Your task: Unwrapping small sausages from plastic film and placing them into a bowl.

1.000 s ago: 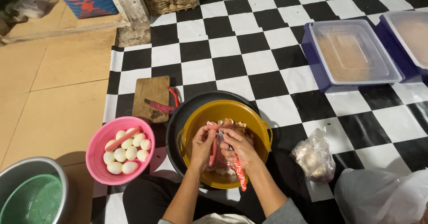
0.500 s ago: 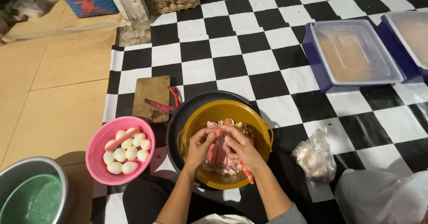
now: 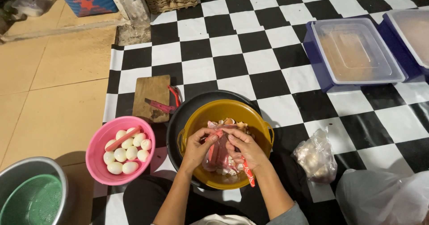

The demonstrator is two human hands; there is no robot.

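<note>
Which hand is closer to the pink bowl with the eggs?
Left. The left hand is over the yellow bowl beside the pink bowl; the right hand is farther away.

A basin (image 3: 263, 131) is set inside a wider pan (image 3: 178, 122) at the centre, with a bowl of eggs (image 3: 100, 151) placed left. A cutting board (image 3: 152, 95) is laid behind; lidded tubs (image 3: 357, 50) are ranged far right.

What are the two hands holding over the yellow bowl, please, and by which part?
Both the left hand and right hand grip a reddish sausage at its upper end, fingertips pinching its thin wrapper, above the yellow bowl.
</note>
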